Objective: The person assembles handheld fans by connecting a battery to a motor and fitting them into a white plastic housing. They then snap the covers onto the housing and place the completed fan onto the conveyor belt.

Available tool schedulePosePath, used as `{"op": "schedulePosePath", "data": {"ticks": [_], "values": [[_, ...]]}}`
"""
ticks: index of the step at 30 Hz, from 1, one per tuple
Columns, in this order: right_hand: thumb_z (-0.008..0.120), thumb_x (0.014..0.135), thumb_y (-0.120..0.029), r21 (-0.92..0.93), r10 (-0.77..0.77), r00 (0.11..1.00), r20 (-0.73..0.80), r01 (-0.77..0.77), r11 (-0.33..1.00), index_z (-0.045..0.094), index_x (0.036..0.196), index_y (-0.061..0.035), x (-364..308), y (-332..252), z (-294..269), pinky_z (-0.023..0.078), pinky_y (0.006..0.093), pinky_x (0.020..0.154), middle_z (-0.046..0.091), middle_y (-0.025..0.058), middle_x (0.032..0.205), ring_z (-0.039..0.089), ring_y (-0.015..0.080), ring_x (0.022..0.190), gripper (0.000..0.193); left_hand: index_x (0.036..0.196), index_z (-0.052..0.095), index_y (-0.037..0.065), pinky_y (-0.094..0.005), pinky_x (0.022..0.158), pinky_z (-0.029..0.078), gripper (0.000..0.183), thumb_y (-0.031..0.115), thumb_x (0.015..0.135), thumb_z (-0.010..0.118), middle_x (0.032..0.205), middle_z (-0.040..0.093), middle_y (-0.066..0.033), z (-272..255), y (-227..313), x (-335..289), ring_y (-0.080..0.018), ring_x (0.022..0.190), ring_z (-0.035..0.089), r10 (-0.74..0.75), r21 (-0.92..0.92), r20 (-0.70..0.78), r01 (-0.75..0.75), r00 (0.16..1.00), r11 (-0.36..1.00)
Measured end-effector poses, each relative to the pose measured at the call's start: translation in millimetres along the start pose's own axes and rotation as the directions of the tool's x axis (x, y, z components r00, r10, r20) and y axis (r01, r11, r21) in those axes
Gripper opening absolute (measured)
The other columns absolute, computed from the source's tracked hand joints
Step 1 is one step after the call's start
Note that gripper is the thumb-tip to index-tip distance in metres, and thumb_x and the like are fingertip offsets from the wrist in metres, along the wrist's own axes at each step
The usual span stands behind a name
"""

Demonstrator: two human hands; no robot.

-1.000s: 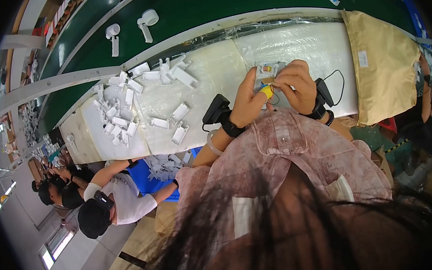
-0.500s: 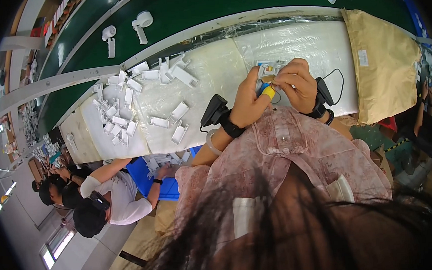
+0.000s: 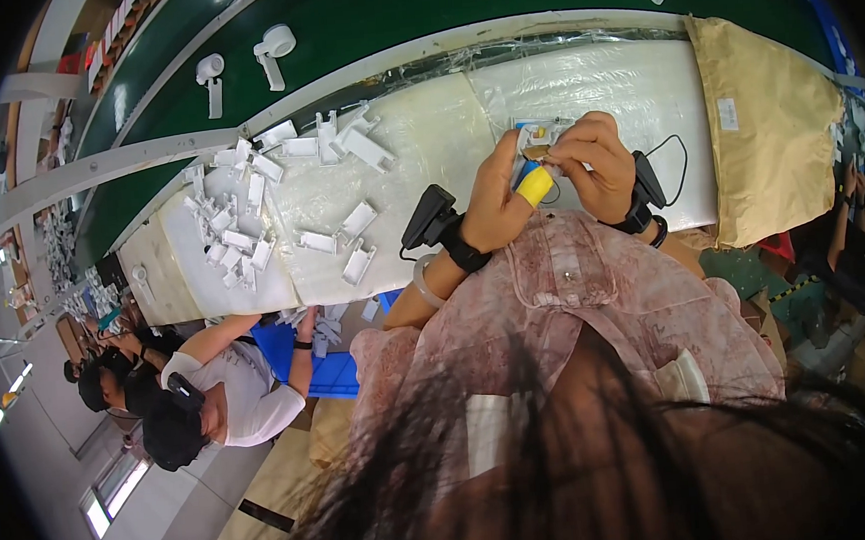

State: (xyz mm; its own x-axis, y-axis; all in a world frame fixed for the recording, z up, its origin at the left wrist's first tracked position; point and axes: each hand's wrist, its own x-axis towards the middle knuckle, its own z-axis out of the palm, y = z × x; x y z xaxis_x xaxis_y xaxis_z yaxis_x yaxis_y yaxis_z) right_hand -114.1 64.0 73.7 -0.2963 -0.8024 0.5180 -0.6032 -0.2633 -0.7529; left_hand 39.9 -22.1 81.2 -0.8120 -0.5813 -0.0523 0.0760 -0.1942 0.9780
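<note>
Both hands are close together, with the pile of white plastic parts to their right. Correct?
Not quite: the left hand and right hand are close together, but the head view shows the pile of white plastic parts to their left.

White label (image 3: 729, 114) on brown paper (image 3: 777, 171), apparently unreadable.

The part between the hands (image 3: 545, 131) is white with touches of yellow and blue; the left thumb's cover (image 3: 535, 187) is bright yellow; the apron (image 3: 553, 272) is pale pink, mottled with a dusky red pattern. The loose casings (image 3: 359, 219) are white; the tabletop (image 3: 423, 135) is cream to off-white; the belt (image 3: 374, 11) is deep green; the paper sheet (image 3: 776, 156) is tan with a white label (image 3: 728, 114); the bin (image 3: 336, 375) is strong blue; the wristbands (image 3: 468, 253) are black.
</note>
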Motion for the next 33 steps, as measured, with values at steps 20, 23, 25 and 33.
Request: {"op": "schedulePosePath", "data": {"ticks": [20, 23, 25, 33], "values": [[0.071, 0.071, 0.006, 0.021, 0.02, 1.0, 0.011, -0.02, 1.0, 0.068, 0.088, -0.0067, -2, -1, 2, 0.043, 0.0337, 0.077, 0.06, 0.0053, 0.086, 0.053, 0.024, 0.085, 0.021, 0.116, 0.054, 0.001, -0.0199, 0.047, 0.039, 0.027, 0.015, 0.094, 0.054, 0.076, 0.059, -0.001, 6, -9, -2, -0.0045, 0.053, 0.048, -0.039, -0.018, -0.104, 0.038, 0.994, 0.999], [0.07, 0.072, 0.006, 0.034, 0.024, 1.0, 0.018, -0.025, 0.999, 0.068, 0.088, -0.0062, -4, -3, 1, 0.043, 0.0339, 0.077, 0.06, 0.0061, 0.086, 0.053, 0.0241, 0.084, 0.02, 0.114, 0.056, 0.001, -0.0198, 0.046, 0.038, 0.024, 0.014, 0.094, 0.055, 0.076, 0.06, -0.001, 6, -10, -3, -0.004, 0.052, 0.048, -0.06, -0.045, -0.104, 0.055, 0.993, 0.997], [0.07, 0.072, 0.006, 0.037, 0.023, 1.0, 0.014, -0.024, 0.999, 0.067, 0.088, -0.006, -5, -3, 1, 0.043, 0.0337, 0.077, 0.06, 0.0062, 0.086, 0.053, 0.0241, 0.085, 0.02, 0.112, 0.057, 0.0, -0.0223, 0.051, 0.041, 0.023, 0.012, 0.092, 0.056, 0.075, 0.06, -0.0029, 5, -9, -3, -0.0064, 0.057, 0.051, -0.073, -0.002, -0.104, 0.073, 0.992, 0.997], [0.071, 0.07, 0.004, -0.079, -0.003, 0.999, 0.052, 0.007, 0.997, 0.065, 0.089, -0.0056, 4, -11, 0, 0.043, 0.0375, 0.079, 0.06, 0.007, 0.087, 0.054, 0.0263, 0.085, 0.022, 0.112, 0.056, -0.002, -0.0305, 0.066, 0.047, 0.025, 0.011, 0.09, 0.056, 0.081, 0.062, -0.0141, 2, -1, 1, -0.0239, 0.071, 0.061, -0.093, 0.218, -0.127, 0.12, 0.987, 0.968]]}}
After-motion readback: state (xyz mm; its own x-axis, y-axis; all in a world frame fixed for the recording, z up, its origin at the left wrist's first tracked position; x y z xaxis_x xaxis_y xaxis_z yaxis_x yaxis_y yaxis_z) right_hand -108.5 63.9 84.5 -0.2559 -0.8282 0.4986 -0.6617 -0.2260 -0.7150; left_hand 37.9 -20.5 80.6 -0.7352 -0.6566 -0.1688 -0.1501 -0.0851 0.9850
